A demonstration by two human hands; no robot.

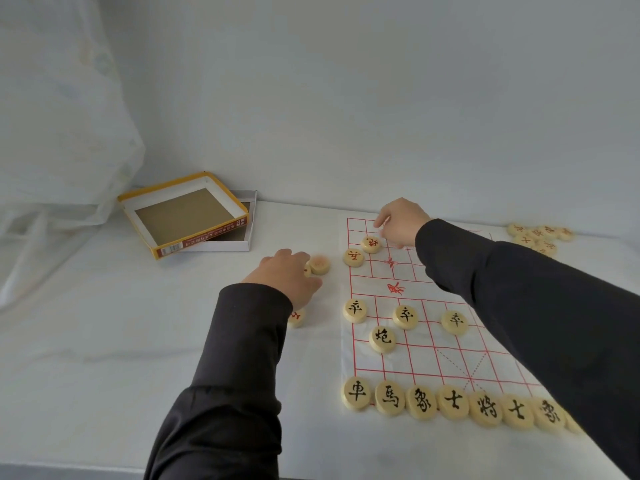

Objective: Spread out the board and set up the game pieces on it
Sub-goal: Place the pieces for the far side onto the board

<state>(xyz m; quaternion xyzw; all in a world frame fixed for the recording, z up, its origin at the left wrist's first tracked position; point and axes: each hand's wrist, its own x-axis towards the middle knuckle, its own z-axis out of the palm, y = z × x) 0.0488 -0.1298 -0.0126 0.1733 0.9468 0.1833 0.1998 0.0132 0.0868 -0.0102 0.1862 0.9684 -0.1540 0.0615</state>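
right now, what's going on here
A person is setting up Chinese chess. Black pieces line the board's near edge, with three soldiers and a cannon ahead. The right hand reaches to the far left corner by two red pieces; the left hand is at loose pieces left of the board. Whether either holds one is unclear.

Two long black sleeves (pixel 239 358)

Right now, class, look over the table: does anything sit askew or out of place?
The yellow box lid lies crooked across its white tray. The board sheet is crinkled along its left edge, and a loose heap of pieces sits off the board, far right.
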